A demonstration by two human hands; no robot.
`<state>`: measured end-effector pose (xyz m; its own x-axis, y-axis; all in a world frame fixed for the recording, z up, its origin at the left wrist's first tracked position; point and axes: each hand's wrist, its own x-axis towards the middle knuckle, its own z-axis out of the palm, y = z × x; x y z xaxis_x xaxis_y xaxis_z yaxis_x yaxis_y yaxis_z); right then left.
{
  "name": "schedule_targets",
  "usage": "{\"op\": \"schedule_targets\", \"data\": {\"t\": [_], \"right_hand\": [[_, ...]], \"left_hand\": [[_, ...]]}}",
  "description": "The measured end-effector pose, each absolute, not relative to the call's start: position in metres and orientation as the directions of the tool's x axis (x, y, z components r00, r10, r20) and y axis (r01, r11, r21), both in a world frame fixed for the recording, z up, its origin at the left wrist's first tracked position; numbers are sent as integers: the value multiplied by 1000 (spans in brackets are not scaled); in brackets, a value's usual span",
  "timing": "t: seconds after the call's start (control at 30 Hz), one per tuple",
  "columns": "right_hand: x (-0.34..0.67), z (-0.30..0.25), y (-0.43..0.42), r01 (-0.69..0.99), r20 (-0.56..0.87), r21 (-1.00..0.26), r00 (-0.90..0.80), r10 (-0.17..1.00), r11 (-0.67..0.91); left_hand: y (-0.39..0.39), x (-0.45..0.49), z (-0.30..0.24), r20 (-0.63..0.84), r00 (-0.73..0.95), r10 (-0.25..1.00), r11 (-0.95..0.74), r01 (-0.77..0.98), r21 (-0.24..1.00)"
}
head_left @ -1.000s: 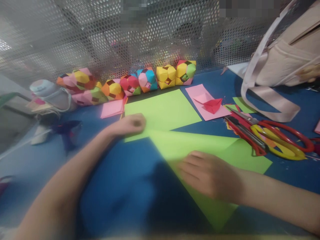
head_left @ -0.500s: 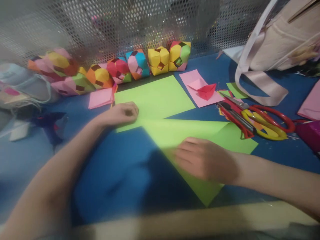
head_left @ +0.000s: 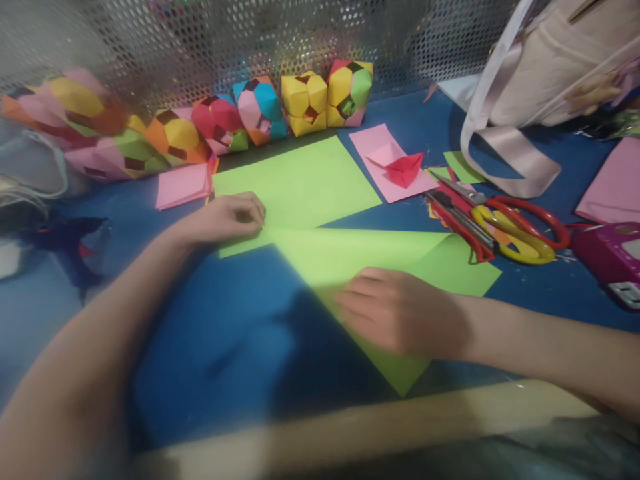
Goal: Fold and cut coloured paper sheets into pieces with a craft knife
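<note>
On a blue work mat point(head_left: 215, 347) lies light green paper point(head_left: 295, 190). Its front part point(head_left: 360, 247) is folded over, with a raised, rounded bend at the right and a pointed corner toward the table edge. My left hand point(head_left: 233, 217) rests at the paper's left side, fingers curled in and pressed down on it. My right hand point(head_left: 395, 310) lies over the folded part, fingers together, fingertips at its slanting near edge. The right hand covers some of the fold and is slightly blurred.
Folded paper balls point(head_left: 305, 103) line the perforated metal panel point(head_left: 280, 33). Pink squares point(head_left: 183, 187) lie left, a dark blue glue gun point(head_left: 83, 250) beyond. Right are a red folded piece point(head_left: 404, 170), cutter point(head_left: 465, 227), scissors point(head_left: 530, 223), magenta device point(head_left: 610, 257) and pale bag point(head_left: 545, 67).
The whole view has shifted, so things sit a little further left and higher, and more of the magenta device shows. Both hands have barely moved relative to the green paper.
</note>
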<state>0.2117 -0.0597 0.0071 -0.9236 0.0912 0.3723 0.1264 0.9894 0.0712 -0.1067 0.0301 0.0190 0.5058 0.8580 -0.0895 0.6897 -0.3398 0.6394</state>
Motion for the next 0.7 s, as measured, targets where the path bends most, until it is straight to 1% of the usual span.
{"op": "schedule_targets", "data": {"t": [0.23, 0.43, 0.57, 0.7], "right_hand": [[212, 9, -60, 125, 362, 50, -927, 99, 991], [212, 9, -61, 129, 343, 53, -934, 103, 990], [212, 5, -62, 132, 357, 54, -928, 104, 990], [212, -1, -63, 136, 361, 44, -926, 111, 990]], "left_hand": [[31, -107, 21, -117, 526, 842, -358, 708, 609], [30, -106, 21, -96, 550, 830, -391, 696, 601], [30, -108, 19, -86, 553, 829, -395, 687, 610], [30, -114, 24, -135, 593, 793, -413, 688, 596]]}}
